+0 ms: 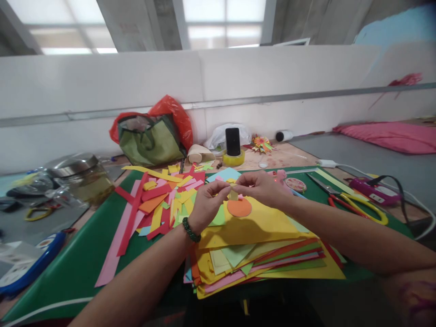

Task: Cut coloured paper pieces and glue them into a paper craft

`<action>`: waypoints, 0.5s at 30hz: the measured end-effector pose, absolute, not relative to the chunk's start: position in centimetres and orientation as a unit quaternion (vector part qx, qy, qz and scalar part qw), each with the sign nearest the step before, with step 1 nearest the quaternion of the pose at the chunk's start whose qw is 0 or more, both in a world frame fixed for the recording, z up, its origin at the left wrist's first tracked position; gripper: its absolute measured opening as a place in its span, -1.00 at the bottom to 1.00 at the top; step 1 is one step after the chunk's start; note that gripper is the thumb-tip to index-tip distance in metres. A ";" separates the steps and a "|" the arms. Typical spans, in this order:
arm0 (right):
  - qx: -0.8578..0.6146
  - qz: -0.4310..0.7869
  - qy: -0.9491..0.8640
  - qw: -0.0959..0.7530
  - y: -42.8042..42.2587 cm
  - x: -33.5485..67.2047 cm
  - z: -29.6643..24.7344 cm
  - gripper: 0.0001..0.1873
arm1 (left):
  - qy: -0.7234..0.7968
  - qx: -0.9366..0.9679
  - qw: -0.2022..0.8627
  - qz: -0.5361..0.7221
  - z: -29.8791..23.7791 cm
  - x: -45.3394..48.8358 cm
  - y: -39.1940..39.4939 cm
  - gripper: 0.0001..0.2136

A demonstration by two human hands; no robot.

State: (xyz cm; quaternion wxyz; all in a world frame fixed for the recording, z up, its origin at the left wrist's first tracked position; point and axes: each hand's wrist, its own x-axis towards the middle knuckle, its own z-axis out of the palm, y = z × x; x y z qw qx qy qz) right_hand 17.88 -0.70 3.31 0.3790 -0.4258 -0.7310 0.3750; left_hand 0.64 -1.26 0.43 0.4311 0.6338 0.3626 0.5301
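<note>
My left hand [207, 203] and my right hand [261, 187] meet above a stack of coloured paper sheets [262, 250] and pinch a small pale yellow paper piece [233, 194] between their fingertips. Both hands are closed on it. An orange paper circle [239, 208] lies on the top yellow sheet just below the piece. A dark green bead bracelet [190, 230] sits on my left wrist. Left of the stack lies a heap of cut paper strips [160, 204] in red, yellow, pink and orange.
A green mat [81, 263] covers the table. Red and yellow scissors [354, 204] lie at the right, near a purple device [374, 190] with a cable. A phone [233, 141] stands on a tape roll at the back. A green bag [150, 141] and a glass jar [85, 179] stand at the left.
</note>
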 end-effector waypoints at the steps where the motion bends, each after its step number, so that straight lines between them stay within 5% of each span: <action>1: -0.425 0.378 -0.729 0.381 -0.6 17.9 3.2 -0.67 | 0.364 0.634 0.429 0.531 0.4 0.6 -1.3 -0.81; 15: -0.437 0.364 -0.728 0.384 -0.7 17.8 3.2 -0.71 | 0.364 0.643 0.420 0.526 0.3 0.6 -1.2 -0.82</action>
